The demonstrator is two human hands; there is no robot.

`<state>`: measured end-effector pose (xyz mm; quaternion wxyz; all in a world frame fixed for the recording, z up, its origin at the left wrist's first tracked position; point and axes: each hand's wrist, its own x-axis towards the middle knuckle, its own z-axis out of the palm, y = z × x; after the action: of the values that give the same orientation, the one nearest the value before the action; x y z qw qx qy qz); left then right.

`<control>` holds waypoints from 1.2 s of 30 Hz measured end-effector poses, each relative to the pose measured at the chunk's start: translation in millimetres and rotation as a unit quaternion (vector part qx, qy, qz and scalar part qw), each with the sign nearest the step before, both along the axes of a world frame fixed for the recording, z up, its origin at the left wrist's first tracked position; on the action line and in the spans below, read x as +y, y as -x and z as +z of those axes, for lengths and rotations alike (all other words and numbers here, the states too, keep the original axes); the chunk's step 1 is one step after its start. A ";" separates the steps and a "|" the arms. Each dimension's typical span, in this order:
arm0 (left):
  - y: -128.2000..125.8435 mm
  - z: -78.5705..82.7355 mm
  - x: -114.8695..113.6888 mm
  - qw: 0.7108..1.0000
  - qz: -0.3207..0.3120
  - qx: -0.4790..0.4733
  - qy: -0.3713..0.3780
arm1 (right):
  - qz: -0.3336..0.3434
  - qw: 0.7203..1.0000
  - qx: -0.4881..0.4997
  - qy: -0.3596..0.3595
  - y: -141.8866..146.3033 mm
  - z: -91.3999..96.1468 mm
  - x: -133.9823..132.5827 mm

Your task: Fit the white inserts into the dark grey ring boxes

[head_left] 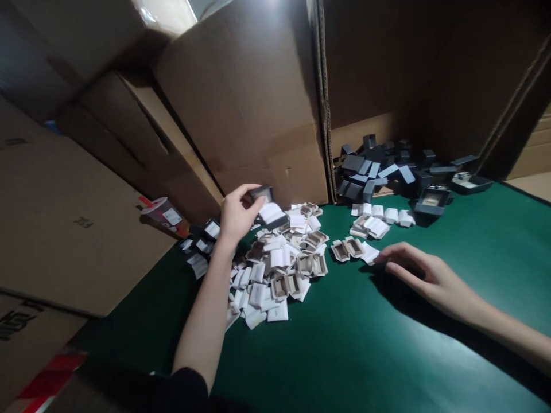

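My left hand (237,215) is closed around the upper part of a small black jewelry box (272,217), which stands open with a white lining inside. It hovers at the back of a heap of white box inserts (282,258), some folded and some showing hollow grey-brown insides. My right hand (415,267) is low over the green table, fingers curved and slightly apart. Its fingertips reach the edge of a white insert (369,253), beside an opened-out insert (348,248); whether they touch it firmly I cannot tell.
Black box parts (379,166) are piled inside an upright cardboard carton (413,69). In front of them sit an open black box (431,201) and several white inserts (372,221). At left are more black boxes (200,244) and a drink cup (163,215). Large cartons (253,103) wall the back.
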<state>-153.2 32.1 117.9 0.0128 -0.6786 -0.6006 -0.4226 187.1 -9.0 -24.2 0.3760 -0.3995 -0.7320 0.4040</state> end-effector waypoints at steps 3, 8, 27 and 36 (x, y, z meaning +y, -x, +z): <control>46.7 -9.4 17.3 0.992 0.099 -0.057 0.046 | 0.020 0.999 -0.035 -0.016 0.6 -0.1 -0.6; 98.8 -22.7 28.6 0.979 0.174 -0.105 0.031 | 0.031 0.997 -0.063 -0.025 -0.1 -3.4 -0.3; 44.4 -1.2 10.2 0.974 -0.022 0.106 0.199 | 0.015 0.988 -0.092 -0.121 -1.2 0.7 2.8; 18.5 2.5 0.2 0.889 -0.130 0.148 0.413 | -0.233 0.903 -0.233 -0.274 -58.2 -7.3 52.0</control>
<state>-171.7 32.3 120.4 -0.2352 -0.7493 -0.6183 -0.0292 245.3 43.0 -31.6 0.3728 -0.5225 -0.7667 -0.0166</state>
